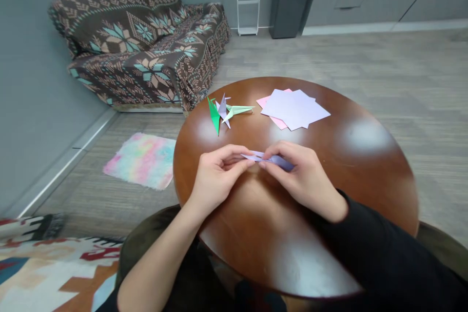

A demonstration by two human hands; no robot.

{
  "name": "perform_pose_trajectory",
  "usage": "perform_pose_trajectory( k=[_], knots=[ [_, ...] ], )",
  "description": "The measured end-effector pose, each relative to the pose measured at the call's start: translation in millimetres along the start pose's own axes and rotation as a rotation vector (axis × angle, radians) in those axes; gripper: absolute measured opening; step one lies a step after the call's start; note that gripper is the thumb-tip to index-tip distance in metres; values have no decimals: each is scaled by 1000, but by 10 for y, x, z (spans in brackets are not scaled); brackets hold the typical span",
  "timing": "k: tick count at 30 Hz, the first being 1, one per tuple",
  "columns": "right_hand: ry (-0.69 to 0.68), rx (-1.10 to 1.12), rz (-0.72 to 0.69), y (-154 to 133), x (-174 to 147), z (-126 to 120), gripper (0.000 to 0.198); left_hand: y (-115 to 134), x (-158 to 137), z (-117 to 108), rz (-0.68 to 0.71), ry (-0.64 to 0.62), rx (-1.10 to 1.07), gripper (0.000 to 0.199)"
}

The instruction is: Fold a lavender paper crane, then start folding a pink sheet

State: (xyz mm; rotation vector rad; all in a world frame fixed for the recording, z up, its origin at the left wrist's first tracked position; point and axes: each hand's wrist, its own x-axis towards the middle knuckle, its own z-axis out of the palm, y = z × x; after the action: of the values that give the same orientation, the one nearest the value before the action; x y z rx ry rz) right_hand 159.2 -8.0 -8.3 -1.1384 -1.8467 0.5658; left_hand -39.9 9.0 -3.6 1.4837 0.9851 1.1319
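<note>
Lilac folded paper (281,162) is held between two hands in the head view, over the brown wooden table (351,180), in front of the person. Its long axis runs roughly crosswise, dipping slightly to the right; a thin pointed end shows toward the left fingers, and the broader part lies within the right grasp. The left hand (222,168) has thumb and fingers brought together in a pinch on the narrow end. The right hand (302,173) also pinches the paper, thumb in front and curled fingers behind, covering much of it.

The round tabletop's left rim is near the left hand, while a wide stretch of bare, shiny wood lies between the right hand and the right rim. Beyond the hands a narrower bare strip separates them from a green paper crane (214,117), a lilac paper crane (223,108) and a pale green paper crane (238,109), clustered near the far left rim. To their right, well apart, lilac sheets (295,108) lie fanned over pink paper (279,123).

The held piece looks slim and layered, with crisp edges and a slit between its flaps; its finer creases are hidden by fingers.
</note>
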Motion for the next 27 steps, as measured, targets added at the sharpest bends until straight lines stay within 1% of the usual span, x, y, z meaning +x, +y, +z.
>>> perform_pose_trajectory(
  k=[6, 9, 11, 13, 15, 18, 27],
  knots=[
    [-14, 2, 26, -22, -2, 5, 4, 2, -2, -1, -16, -1, -26, 13],
    [-22, 2, 24, -34, 1, 1, 1, -23, -11, -3, -28, -1, -7, 14],
    [-33, 0, 24, -39, 2, -3, 4, -36, -14, -10, -16, -1, 16, 13],
    [-52, -8, 26, -39, 2, -9, 7, -38, -8, -34, 32, -24, 81, 11],
    [-72, -16, 30, -35, 3, -18, 9, -32, 9, -78, 107, -70, 199, 7],
    [-100, -39, 25, -23, 5, -32, 11, -25, 44, -150, 184, -130, 345, 7],
    [-176, -97, 27, -16, -5, -30, 10, -55, 85, -171, 145, -118, 405, 10]
  ],
)
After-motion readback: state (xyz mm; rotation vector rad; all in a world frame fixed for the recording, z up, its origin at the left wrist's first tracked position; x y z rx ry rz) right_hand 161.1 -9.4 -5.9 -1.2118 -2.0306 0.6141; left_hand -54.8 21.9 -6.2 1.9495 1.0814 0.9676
